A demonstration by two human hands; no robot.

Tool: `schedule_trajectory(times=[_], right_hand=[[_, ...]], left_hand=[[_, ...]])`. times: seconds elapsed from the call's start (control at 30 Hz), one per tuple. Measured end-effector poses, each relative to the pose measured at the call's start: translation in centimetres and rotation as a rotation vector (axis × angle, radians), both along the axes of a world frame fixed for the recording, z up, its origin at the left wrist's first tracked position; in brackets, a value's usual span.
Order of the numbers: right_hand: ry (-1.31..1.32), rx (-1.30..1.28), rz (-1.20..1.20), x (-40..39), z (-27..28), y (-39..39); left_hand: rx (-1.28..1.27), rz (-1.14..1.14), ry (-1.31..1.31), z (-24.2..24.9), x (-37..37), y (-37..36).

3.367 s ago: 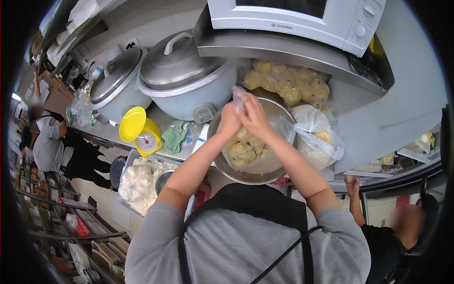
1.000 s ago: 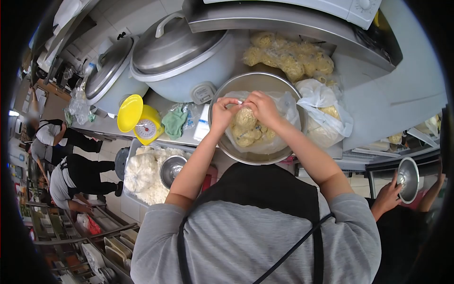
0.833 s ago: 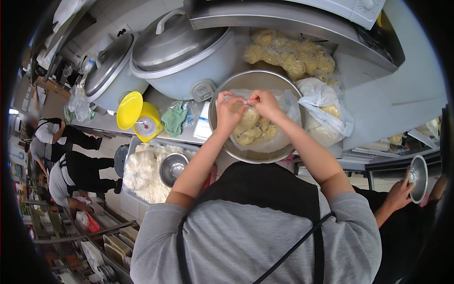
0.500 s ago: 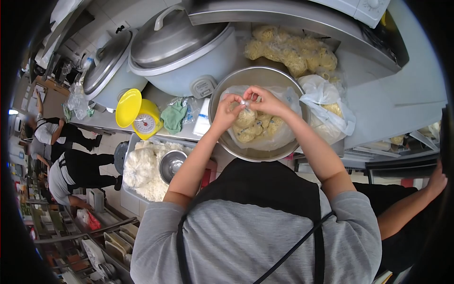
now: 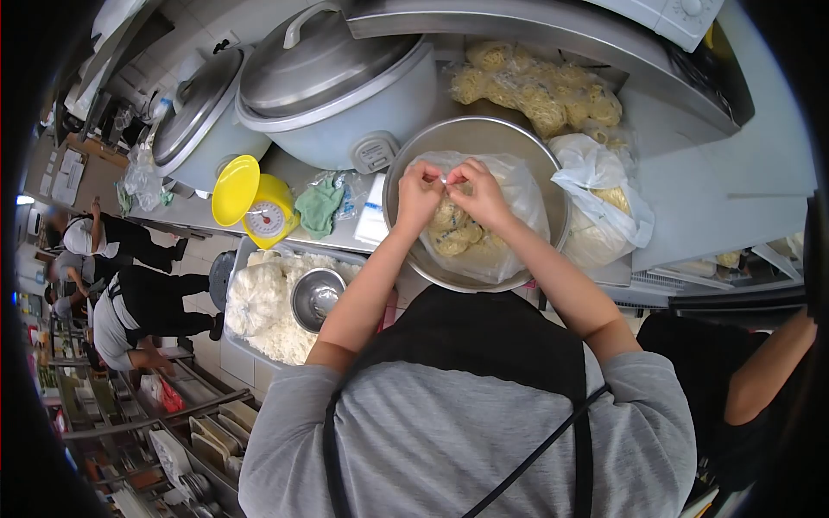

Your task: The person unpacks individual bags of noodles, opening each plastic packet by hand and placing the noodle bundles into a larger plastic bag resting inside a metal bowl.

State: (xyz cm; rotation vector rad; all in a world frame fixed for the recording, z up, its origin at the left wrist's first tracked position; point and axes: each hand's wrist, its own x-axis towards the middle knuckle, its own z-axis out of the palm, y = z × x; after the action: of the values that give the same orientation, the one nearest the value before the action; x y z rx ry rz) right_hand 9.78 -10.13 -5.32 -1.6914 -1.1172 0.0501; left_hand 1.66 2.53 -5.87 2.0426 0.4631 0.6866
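Noodle portions point(image 5: 456, 231), pale yellow and coiled, sit inside a clear plastic bag point(image 5: 509, 194) that lies in a wide round steel bowl point(image 5: 544, 164) on the steel tabletop point(image 5: 743, 186). Both hands meet over the bowl: the left hand point(image 5: 418, 195) and right hand point(image 5: 481, 193) each have a grip pinched on the bag's gathered top (fingertips almost touching one another). To the left, lower down, a small steel bowl point(image 5: 316, 296) rests in a tray of white noodles point(image 5: 259, 306). Beside the wide bowl lie a green cloth point(image 5: 319, 206) and a yellow kitchen scale point(image 5: 255, 207). Just right sits a white bag of noodles point(image 5: 600, 203). Farther back stand two large grey rice cookers point(image 5: 332, 86) and a heap of bagged noodles point(image 5: 540, 86).
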Motion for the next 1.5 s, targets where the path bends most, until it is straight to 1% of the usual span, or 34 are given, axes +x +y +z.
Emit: schedule_trajectory(times=[0.03,0.07,0.1,0.13,0.17,0.23,0.33,0.37,0.4,0.43,0.47,0.53,0.57,0.63,0.67,0.73,0.77,0.83,0.87,0.9,0.93,0.97,1.03,1.07,1.1,1.13,1.17,1.23,1.3,1.33,1.4,1.43,1.47,1.5], right_hand=[[-0.067,-0.023,0.001,0.0,0.4,-0.2],[-0.066,-0.023,0.001,0.0,0.8,-0.4],[-0.220,-0.078,-0.064,0.0,1.7,-0.5],[-0.375,-0.136,-0.130,-0.1,2.2,-0.8],[-0.374,-0.139,-0.132,0.0,2.6,-1.0],[-0.728,-0.414,-0.071,0.6,3.0,-1.0],[-0.853,-0.420,-0.005,1.4,3.4,-0.7],[-0.854,-0.421,-0.003,1.8,3.7,-0.6],[-0.823,-0.547,0.018,1.6,6.0,-0.5],[-0.790,-0.671,0.039,1.8,7.3,-0.4],[-0.793,-0.672,0.041,2.4,7.1,-0.3],[-0.458,-0.597,0.078,4.1,6.2,-0.8],[-0.460,-0.597,0.075,4.4,5.5,-1.5],[-0.498,-0.642,-0.403,5.0,3.8,-3.5],[-0.502,-0.642,-0.406,6.3,2.0,-4.6],[-0.316,-0.812,-0.150,8.5,-0.8,-6.2],[-0.318,-0.812,-0.157,9.4,-1.1,-6.3],[-0.102,-0.678,-0.313,9.7,1.0,-6.3],[-0.100,-0.681,-0.317,9.5,2.4,-6.5],[-0.041,-0.515,-0.344,8.8,5.1,-6.6],[0.016,-0.346,-0.371,8.3,6.5,-6.6],[0.016,-0.344,-0.376,8.1,6.7,-6.6],[0.002,-0.359,-0.312,7.9,7.0,-6.8],[-0.020,-0.471,-0.270,8.0,7.1,-7.0],[-0.024,-0.468,-0.277,8.6,6.8,-7.1],[-0.063,-0.531,-0.193,9.3,6.4,-7.1],[-0.102,-0.596,-0.108,10.1,6.1,-7.2],[-0.037,-0.546,-0.095,12.8,6.6,-6.9],[-0.203,-0.538,-0.329,17.6,5.0,-5.8],[-0.209,-0.531,-0.334,19.7,4.3,-5.6],[-0.317,-0.771,-0.672,23.6,2.6,-5.7],[-0.324,-0.760,-0.676,25.0,0.9,-6.2],[-0.498,-0.728,-0.803,26.5,-1.1,-6.7],[-0.668,-0.689,-0.929,27.6,-1.9,-7.1]], left_hand=[[0.000,-0.001,0.000,0.1,0.0,0.1],[-0.136,-0.043,0.016,0.2,-0.1,0.4],[-0.273,-0.085,0.032,0.6,-0.2,0.5],[-0.274,-0.086,0.033,1.0,-0.4,0.5],[-0.305,-0.106,0.036,1.4,-0.5,0.4],[-0.334,-0.126,0.036,1.5,-0.4,0.4],[-0.432,-0.262,-0.010,1.6,-0.6,0.5],[-0.355,-0.311,0.099,1.9,-0.9,0.6],[-0.277,-0.359,0.207,2.3,-1.2,0.6],[-0.279,-0.358,0.204,2.2,-1.3,0.6],[-0.272,-0.375,0.173,2.0,-1.3,0.7],[-0.262,-0.394,0.142,1.5,-1.4,0.7],[-0.302,-0.344,0.121,1.1,-1.4,0.5],[-0.343,-0.300,0.097,1.0,-1.2,0.3],[-0.399,-0.294,0.105,1.1,-1.1,0.3],[-0.453,-0.292,0.112,1.9,-0.7,0.0],[-0.455,-0.333,0.101,2.6,-0.2,-0.5],[-0.458,-0.378,0.089,4.0,1.1,-2.0],[-0.511,-0.379,0.011,4.4,1.8,-3.2],[-0.563,-0.378,-0.067,4.5,2.6,-4.3],[-0.194,-0.400,-0.222,3.6,3.7,-5.0],[-0.192,-0.406,-0.222,2.7,4.5,-5.8],[0.688,-0.434,-0.235,1.0,5.7,-7.4],[0.690,-0.437,-0.240,0.1,6.4,-8.1],[0.703,-0.491,-0.117,-0.9,7.1,-8.7],[0.718,-0.545,0.005,-1.5,7.7,-9.0],[0.722,-0.551,-0.003,-2.1,8.2,-9.0],[0.941,-0.555,0.214,-2.8,9.1,-8.9],[0.875,-0.483,0.284,-4.1,9.6,-8.7],[0.798,-0.411,0.357,-4.3,9.7,-8.7],[0.728,-0.440,0.409,-3.6,9.8,-8.6],[0.648,-0.472,0.467,-3.2,9.7,-8.5],[0.658,-0.463,0.461,-3.2,9.5,-8.0],[0.662,-0.513,0.289,-3.4,9.0,-7.1]])
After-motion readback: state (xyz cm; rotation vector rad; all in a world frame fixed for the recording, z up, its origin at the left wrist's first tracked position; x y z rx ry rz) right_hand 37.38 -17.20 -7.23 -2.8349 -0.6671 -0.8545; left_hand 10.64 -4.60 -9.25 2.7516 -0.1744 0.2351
